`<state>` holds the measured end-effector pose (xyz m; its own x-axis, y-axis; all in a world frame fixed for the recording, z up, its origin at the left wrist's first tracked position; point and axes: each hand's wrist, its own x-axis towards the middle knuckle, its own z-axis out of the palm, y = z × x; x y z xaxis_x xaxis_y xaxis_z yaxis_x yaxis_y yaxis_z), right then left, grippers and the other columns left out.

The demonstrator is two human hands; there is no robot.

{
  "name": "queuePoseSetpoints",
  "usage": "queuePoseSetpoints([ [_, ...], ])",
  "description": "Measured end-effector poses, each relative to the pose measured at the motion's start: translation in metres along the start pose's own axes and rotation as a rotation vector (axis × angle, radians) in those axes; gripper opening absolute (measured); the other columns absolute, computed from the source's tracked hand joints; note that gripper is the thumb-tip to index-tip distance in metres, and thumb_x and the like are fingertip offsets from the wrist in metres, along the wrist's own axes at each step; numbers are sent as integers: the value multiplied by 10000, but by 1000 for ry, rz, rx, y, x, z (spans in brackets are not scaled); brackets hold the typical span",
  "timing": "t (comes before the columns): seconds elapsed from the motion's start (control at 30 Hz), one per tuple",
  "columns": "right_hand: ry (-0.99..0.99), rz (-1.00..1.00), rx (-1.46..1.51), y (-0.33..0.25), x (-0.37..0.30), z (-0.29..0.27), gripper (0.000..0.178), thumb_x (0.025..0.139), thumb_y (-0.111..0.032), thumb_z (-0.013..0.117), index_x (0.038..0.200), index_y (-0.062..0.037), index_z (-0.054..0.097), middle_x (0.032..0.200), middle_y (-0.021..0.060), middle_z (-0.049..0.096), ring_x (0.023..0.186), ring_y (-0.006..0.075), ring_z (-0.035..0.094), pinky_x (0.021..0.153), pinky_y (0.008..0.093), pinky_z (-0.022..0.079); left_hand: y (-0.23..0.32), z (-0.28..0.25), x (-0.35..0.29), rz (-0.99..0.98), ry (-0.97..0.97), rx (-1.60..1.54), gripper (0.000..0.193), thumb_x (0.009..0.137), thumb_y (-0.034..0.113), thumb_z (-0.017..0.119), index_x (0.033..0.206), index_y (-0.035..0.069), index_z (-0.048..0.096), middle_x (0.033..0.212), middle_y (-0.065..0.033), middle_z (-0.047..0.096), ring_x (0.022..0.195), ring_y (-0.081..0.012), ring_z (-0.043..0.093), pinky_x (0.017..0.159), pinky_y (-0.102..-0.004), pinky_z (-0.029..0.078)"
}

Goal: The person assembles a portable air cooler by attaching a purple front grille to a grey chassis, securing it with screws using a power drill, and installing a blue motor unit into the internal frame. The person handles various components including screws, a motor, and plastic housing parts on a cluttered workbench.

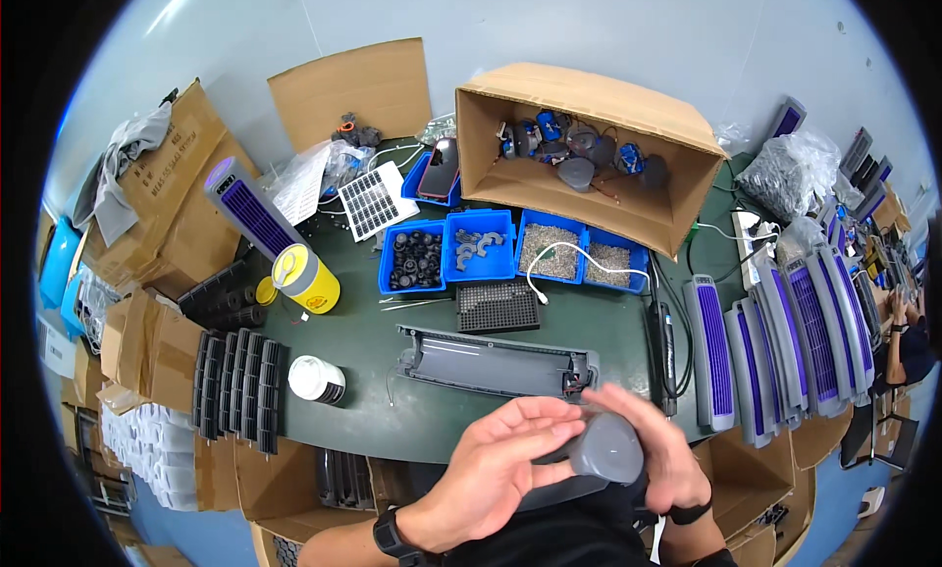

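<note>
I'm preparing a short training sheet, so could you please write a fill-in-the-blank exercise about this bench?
1. The left hand holds a smooth, rounded plastic part coloured ____.
2. The open brown cardboard box stands behind a row of ____ rectangular plastic bins.
3. In this view, the yellow-and-grey cylindrical container stands to the ____ of the black perforated rectangular tray.

Missing words: grey; blue; left.

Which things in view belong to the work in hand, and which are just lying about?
Likely the job's:
grey rounded part between left hand and right hand
open grey housing
blue bins of small parts
purple-fronted grey units

Probably just lying about:
phone
grey cloth on a carton
upright cardboard sheet
</note>
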<state>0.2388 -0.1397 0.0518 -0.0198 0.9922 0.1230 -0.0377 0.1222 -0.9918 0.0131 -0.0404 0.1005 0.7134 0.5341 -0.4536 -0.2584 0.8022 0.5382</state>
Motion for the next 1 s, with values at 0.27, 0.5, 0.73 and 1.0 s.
queuePoseSetpoints([
  [0.27,279,208,265,52,-27,18,563,885,-164,849,1351,-14,572,1247,101,664,1137,167,623,1019,325,479,31,-29,13,426,-27,1217,351,964,53,719,1308,37,651,1414,-151,603,1346,-299,578,1092,-455,543],
  [0.5,408,363,570,90,-47,32,464,941,-230,790,1328,-52,607,1021,-15,615,870,71,540,767,239,427,34,-151,52,813,81,2271,405,877,120,767,1276,97,706,1387,-109,649,1426,-380,480,1208,-552,355],
  [0.73,495,343,376,99,-32,22,460,990,-355,719,1314,-43,627,1010,-10,630,887,77,549,794,253,450,42,-161,72,785,83,1863,182,903,82,743,1075,36,784,958,-149,774,975,-323,737,932,-417,561],
  [1.0,507,447,-90,84,-15,3,598,1004,-467,685,1315,35,584,960,101,688,858,178,650,786,321,516,55,-136,47,381,-13,1699,236,970,121,720,1183,29,763,957,-216,763,730,-330,723,736,-361,579],
])
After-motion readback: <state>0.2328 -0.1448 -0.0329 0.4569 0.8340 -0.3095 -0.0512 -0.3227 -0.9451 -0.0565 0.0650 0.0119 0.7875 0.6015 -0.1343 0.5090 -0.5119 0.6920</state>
